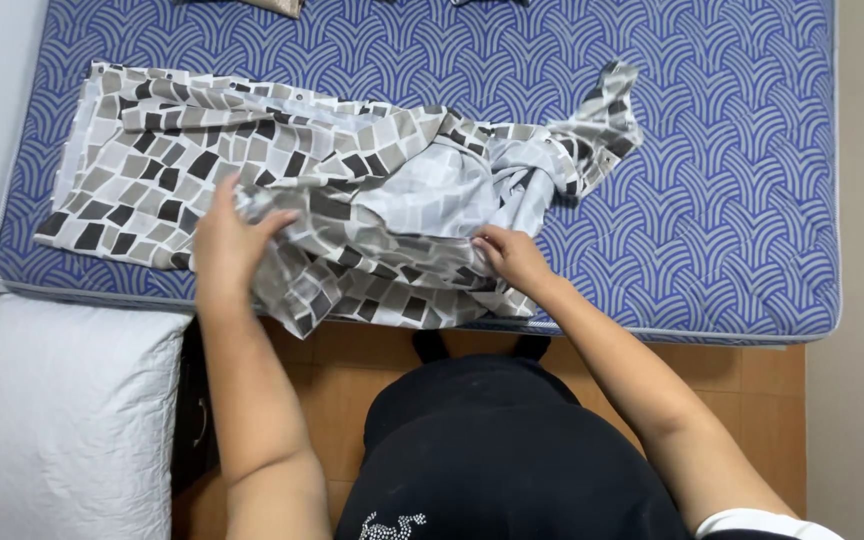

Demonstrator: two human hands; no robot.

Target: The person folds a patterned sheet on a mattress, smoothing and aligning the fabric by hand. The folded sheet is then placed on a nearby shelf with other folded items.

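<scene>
Across the upper two thirds of the frame we see a mattress with a blue and white fan pattern; its near edge runs along the middle of the frame, above a strip of wooden floor. On the mattress, from upper left to centre right, lies a crumpled cloth printed with grey, brown and black tiles; its left part is spread fairly flat, its right part is bunched and twisted into a knot-like fold with the pale underside showing; its lower edge hangs just over the mattress edge at centre. In the lower left of the frame we see a white quilted pillow, just below the mattress corner. Our left hand sits left of centre, fingers curled and clenched on a fold of the cloth; our right hand sits right of centre, fingers pressed into the bunched fabric, grasping it near the lower edge.
</scene>
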